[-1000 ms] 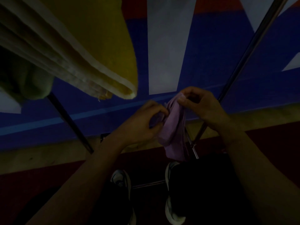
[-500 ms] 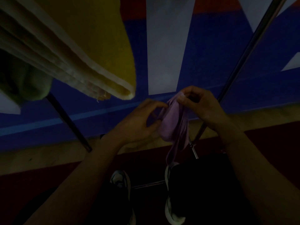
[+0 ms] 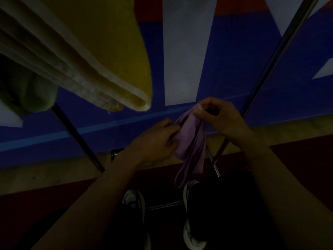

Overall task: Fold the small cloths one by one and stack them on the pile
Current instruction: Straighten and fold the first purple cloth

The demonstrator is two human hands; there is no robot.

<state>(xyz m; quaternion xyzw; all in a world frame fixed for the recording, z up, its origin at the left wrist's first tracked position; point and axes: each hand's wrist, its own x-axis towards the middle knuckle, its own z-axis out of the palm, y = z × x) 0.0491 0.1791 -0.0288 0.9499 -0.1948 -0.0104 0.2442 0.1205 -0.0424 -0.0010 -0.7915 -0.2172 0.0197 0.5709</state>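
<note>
A small lilac cloth [image 3: 191, 141] hangs bunched between both hands at the centre of the dim head view. My right hand [image 3: 221, 118] pinches its top corner between thumb and fingers. My left hand [image 3: 155, 141] grips the cloth's left side lower down. The cloth's lower end dangles as a narrow loop above my shoes. A pile of folded cloths [image 3: 86, 58], yellow on top with pale layers beneath, lies at the upper left.
A green cloth [image 3: 27, 91] sits at the far left under the pile. Two dark metal rods [image 3: 281, 51] [image 3: 77, 138] slant across the view. Below lie a blue, white and red floor [image 3: 234, 60] and my two shoes [image 3: 191, 213].
The cloth has loosened from a compact bunch: its lower end now hangs longer as a thin loop. My left hand has shifted slightly down its left side. My right hand keeps its pinch.
</note>
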